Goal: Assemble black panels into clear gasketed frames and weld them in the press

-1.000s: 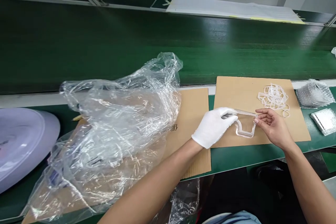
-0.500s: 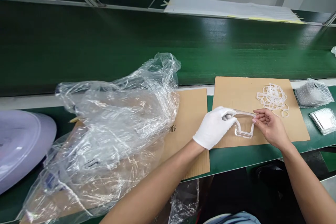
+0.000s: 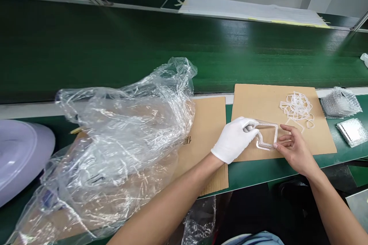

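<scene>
Your left hand, in a white glove, is closed with its fingers together, clamped on the upper left end of a clear plastic frame. The frame is held just above the right-hand cardboard sheet, between your hands, and its lower edge is notched. Your bare right hand lies at the frame's lower right, with its fingers apart and their tips against the frame; they are not clamped on it. Current status: one frame is in your hands, apart from the tangled pile of similar clear frames on the same sheet. The pile lies just beyond your right hand, and its loops cannot be counted. No finished group of frames can be identified in view. To the right of the sheet are a bubble-wrap bag and a flat silver packet. To the left, a large crumpled plastic bag covers much of a second cardboard sheet and lies near your left forearm, but does not touch the frame. A pale lilac plastic dome sits at the far left. A green conveyor belt runs behind the sheets.
</scene>
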`<state>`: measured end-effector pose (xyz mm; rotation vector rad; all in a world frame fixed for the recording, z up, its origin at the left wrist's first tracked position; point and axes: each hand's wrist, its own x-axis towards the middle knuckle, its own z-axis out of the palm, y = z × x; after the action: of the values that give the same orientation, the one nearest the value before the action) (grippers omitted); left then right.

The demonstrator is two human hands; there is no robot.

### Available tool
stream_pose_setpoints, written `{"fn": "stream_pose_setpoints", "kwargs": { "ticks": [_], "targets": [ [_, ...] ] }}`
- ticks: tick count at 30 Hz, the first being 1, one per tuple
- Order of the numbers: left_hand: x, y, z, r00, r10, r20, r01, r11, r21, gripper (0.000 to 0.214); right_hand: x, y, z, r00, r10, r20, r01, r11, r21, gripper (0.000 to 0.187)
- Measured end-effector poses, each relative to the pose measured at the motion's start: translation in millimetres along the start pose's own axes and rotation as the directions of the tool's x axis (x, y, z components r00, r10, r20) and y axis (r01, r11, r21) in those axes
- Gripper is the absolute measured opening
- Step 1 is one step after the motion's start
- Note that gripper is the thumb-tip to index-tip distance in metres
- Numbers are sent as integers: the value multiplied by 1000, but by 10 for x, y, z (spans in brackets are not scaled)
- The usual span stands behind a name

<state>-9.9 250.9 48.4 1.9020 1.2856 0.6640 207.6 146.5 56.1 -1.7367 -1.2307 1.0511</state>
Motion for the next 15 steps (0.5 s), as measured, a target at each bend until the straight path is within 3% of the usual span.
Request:
{"fn": "stream_pose_setpoints", "kwargs": {
  "ticks": [8,15],
  "targets": [
    [15,-9,-7,1000,1,1,-1,1000,-7,18,40,72,115,989,148,-12,-138,945,298,60],
    [45,24,-15,1000,2,11,-1,999,-34,21,84,47,108,978,209,-13,-197,939,282,58]
  ]
}}
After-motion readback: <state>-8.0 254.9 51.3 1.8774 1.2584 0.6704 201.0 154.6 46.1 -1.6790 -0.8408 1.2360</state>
